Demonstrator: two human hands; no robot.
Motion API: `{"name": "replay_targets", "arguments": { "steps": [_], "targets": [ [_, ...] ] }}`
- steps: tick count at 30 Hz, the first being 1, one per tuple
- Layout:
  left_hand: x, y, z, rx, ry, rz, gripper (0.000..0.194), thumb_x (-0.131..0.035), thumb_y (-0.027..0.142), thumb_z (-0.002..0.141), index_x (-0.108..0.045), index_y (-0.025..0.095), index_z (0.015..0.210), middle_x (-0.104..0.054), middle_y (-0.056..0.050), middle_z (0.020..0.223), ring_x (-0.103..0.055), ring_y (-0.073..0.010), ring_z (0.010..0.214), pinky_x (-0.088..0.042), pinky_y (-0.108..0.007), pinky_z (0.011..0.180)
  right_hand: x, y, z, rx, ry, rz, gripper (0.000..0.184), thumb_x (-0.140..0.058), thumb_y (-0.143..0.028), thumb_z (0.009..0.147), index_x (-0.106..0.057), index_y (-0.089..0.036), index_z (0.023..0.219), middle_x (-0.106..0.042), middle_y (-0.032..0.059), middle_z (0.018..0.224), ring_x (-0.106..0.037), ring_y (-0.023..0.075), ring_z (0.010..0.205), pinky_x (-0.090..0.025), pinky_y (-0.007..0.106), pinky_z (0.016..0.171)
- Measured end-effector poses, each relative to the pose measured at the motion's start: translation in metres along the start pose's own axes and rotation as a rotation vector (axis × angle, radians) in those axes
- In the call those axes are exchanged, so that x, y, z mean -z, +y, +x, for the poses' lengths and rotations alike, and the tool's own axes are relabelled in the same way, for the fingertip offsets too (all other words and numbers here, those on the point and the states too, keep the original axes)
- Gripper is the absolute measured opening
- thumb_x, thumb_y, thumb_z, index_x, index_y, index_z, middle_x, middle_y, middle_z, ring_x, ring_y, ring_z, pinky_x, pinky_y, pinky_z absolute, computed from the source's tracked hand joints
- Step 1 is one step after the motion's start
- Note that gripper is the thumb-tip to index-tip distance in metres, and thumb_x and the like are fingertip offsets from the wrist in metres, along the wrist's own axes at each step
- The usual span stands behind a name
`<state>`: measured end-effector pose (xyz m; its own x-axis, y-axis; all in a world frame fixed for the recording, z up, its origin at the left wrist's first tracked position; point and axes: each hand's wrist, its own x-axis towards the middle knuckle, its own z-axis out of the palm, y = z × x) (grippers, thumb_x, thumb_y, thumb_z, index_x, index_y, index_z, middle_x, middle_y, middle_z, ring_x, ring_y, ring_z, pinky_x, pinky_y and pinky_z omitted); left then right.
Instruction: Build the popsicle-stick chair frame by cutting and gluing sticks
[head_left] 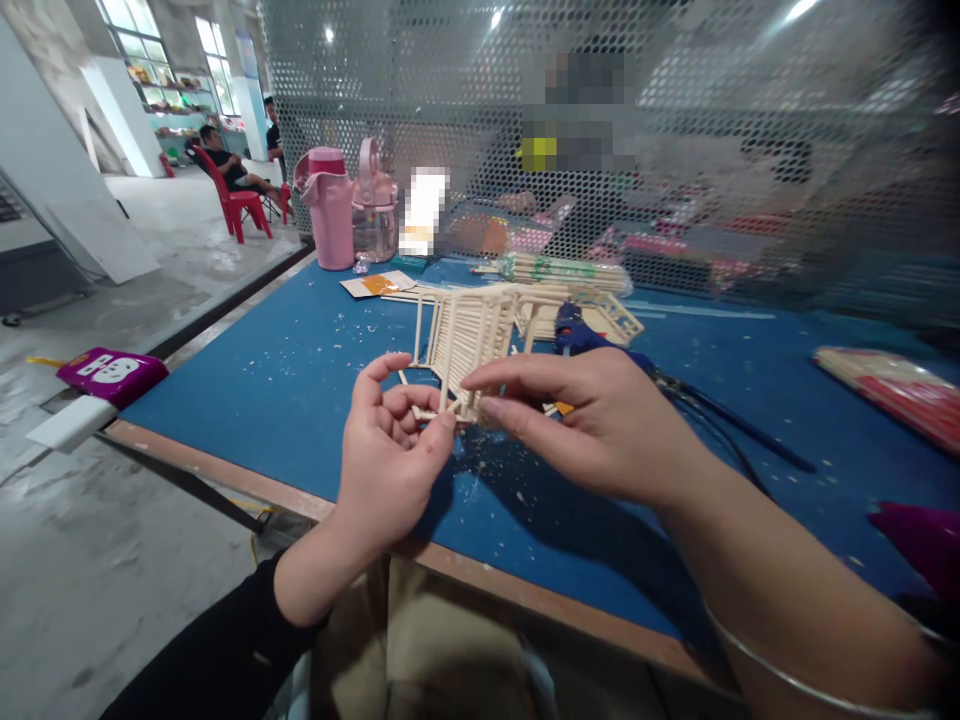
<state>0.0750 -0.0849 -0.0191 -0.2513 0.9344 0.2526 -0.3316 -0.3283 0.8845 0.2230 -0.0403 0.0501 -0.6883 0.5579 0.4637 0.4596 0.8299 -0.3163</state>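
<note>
A small frame built of thin wooden sticks (472, 335) is held up over the blue table. My left hand (394, 450) is closed round its lower left corner, with the thumb pressed against the bottom sticks. At the lower right edge, the thumb and forefinger of my right hand (585, 420) pinch the frame; whether a separate loose stick lies between them I cannot tell. Just behind my right hand lies a blue glue gun (577, 328), its cord running off to the right. Another stick-built piece (616, 318) rests behind it, partly hidden.
Beyond the work stand a pink thermos (330, 215) and a clear pink bottle (375, 215) by a perforated metal screen (450, 100). A bag of sticks (562, 270) lies at the back, a red-white packet (892, 390) at right. A purple box (112, 375) sits off the left edge. Other people sit beyond.
</note>
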Motion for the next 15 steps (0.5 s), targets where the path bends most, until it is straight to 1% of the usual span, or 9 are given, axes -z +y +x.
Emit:
{"name": "replay_targets", "arguments": {
  "steps": [4, 8, 12, 15],
  "targets": [
    [0.0013, -0.0011, 0.0008, -0.005, -0.006, 0.035, 0.048, -0.068, 0.018, 0.072, -0.038, 0.021, 0.109, -0.06, 0.005, 0.073, -0.06, -0.0075, 0.06, -0.047, -0.019, 0.056, -0.0034, 0.0031, -0.0018, 0.045, -0.008, -0.013, 0.02, -0.053, -0.015, 0.083, -0.072, -0.019, 0.089, -0.076, 0.0021, 0.081, -0.069, 0.0121, 0.066, -0.047, 0.02, 0.06],
    [0.0016, -0.0014, 0.0012, -0.006, -0.013, 0.045, 0.049, -0.07, 0.022, 0.071, -0.039, 0.022, 0.109, -0.06, 0.005, 0.074, -0.06, -0.0077, 0.061, -0.047, -0.019, 0.057, -0.0057, 0.0043, -0.002, 0.029, -0.003, -0.037, 0.022, -0.053, -0.017, 0.085, -0.074, -0.02, 0.091, -0.077, 0.0033, 0.085, -0.071, 0.0144, 0.07, -0.049, 0.022, 0.062],
    [0.0013, -0.0007, 0.0009, -0.006, -0.006, 0.052, 0.048, -0.069, 0.018, 0.071, -0.039, 0.021, 0.108, -0.061, 0.005, 0.074, -0.06, -0.0072, 0.06, -0.046, -0.018, 0.055, -0.0074, 0.004, -0.0012, 0.034, 0.009, -0.092, 0.025, -0.052, -0.014, 0.085, -0.074, -0.02, 0.092, -0.077, 0.0027, 0.087, -0.072, 0.0152, 0.076, -0.049, 0.022, 0.065],
    [0.0023, -0.0004, 0.0002, 0.001, -0.002, 0.065, 0.046, -0.068, 0.015, 0.072, -0.04, 0.02, 0.108, -0.062, 0.005, 0.073, -0.06, -0.0068, 0.06, -0.046, -0.017, 0.054, -0.0086, 0.0049, -0.0011, 0.077, 0.01, -0.133, 0.024, -0.053, -0.012, 0.083, -0.074, -0.02, 0.09, -0.077, 0.0017, 0.085, -0.072, 0.0149, 0.075, -0.048, 0.021, 0.063]
  ]
}}
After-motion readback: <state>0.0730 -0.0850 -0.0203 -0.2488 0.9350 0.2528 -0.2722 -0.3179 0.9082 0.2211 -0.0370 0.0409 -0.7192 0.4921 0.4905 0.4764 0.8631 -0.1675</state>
